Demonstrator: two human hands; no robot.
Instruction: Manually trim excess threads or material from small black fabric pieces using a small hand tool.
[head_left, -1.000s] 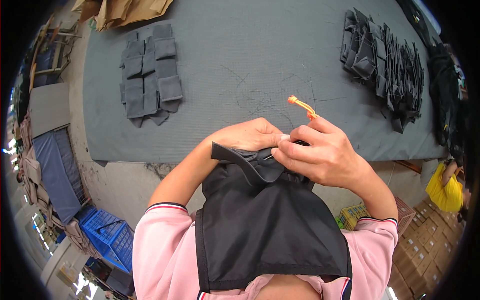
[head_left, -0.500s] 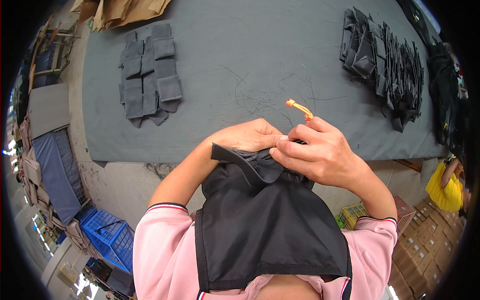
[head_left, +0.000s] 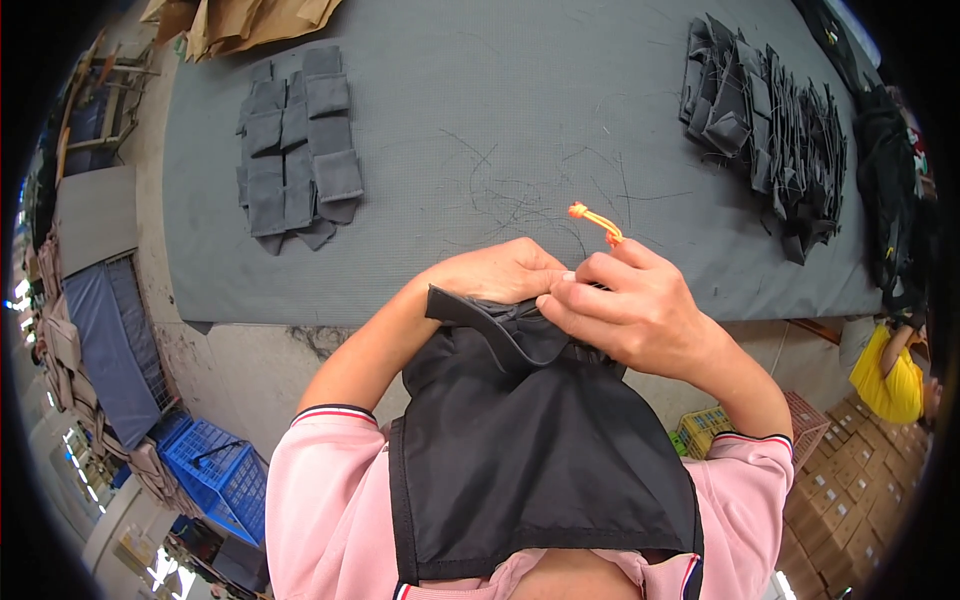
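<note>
Close to the table's near edge, my left hand (head_left: pixel 503 272) is closed on a dark grey fabric piece (head_left: pixel 505 330) with a stiff folded strip hanging toward me. My right hand (head_left: pixel 632 305) meets it at the fingertips, thumb and fingers pinched together by the fabric. Out of the top of the right fist sticks a knotted orange cord loop (head_left: pixel 597 221); whatever it is tied to is hidden inside the hand. The fingers cover the spot where both hands meet. A black apron (head_left: pixel 545 460) hangs just below the fabric.
Grey cloth covers the table (head_left: pixel 420 60), with loose dark threads (head_left: pixel 520 200) beyond my hands. Stacked grey fabric pieces (head_left: pixel 300 150) lie left; a larger pile (head_left: pixel 765 130) lies right. Brown paper (head_left: pixel 250 25) sits far left. Beside me stand a blue crate (head_left: pixel 215 470) and cardboard boxes (head_left: pixel 850 480).
The orange cord and my right hand have shifted very slightly left. Both hands keep their hold, and the piles have not moved.
</note>
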